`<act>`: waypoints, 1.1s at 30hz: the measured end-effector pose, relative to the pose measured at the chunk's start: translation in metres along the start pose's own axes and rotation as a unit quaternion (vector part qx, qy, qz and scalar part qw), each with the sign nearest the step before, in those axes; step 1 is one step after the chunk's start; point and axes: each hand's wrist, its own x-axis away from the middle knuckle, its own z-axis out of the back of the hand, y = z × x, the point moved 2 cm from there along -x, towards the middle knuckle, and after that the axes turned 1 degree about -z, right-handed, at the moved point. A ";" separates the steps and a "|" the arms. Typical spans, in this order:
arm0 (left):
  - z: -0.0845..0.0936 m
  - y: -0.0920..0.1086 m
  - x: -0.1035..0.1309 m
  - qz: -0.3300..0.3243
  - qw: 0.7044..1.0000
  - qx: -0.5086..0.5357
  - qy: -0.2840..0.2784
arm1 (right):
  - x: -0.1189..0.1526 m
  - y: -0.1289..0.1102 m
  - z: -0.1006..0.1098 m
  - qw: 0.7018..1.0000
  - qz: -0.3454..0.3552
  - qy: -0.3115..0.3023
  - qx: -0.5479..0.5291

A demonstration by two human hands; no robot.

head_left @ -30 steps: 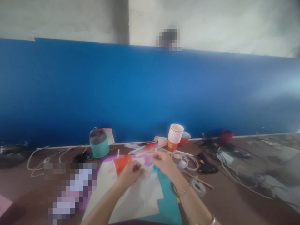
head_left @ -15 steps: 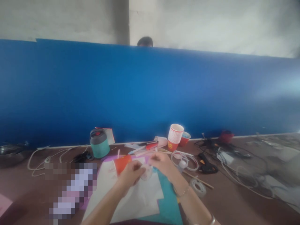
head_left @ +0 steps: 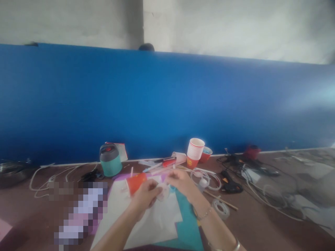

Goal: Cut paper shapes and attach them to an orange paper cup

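Above the white paper point(head_left: 154, 226), my left hand point(head_left: 146, 194) pinches a small clear, roundish piece point(head_left: 163, 192) between thumb and fingertips. A red paper cup point(head_left: 135, 182) lies tilted just behind that hand, its open end to the left. My right hand point(head_left: 180, 181) is at the right of the clear piece, fingers bent and pressed together; what they hold, if anything, is too small to make out. A bit of blue point(head_left: 172, 188) shows under the right fingers. Teal paper point(head_left: 190, 223) lies beneath the right forearm.
Behind stand a teal jar point(head_left: 111, 163) and a stack of paper cups point(head_left: 195, 152). To the right are a tape roll point(head_left: 220, 208), a thin stick point(head_left: 230, 204), a black glue gun point(head_left: 231, 185) and tangled cables. A blue partition point(head_left: 167, 101) rises behind, with a person's head point(head_left: 146, 47) above it.
Both hands stay almost in place, still around the clear piece. Beyond the partition, the person's head has moved left and lower, and a dark shape now shows at the upper left edge.
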 end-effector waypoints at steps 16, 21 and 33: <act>-0.003 0.003 0.003 0.007 0.999 0.043 0.001 | -0.003 0.009 -0.002 0.998 -0.018 -0.017 -0.060; -0.005 0.005 0.004 0.012 0.999 0.043 0.012 | -0.005 0.011 -0.003 0.998 0.012 -0.027 -0.058; -0.007 0.004 0.006 0.016 0.999 0.052 0.000 | -0.003 0.006 -0.003 0.998 0.021 -0.013 -0.049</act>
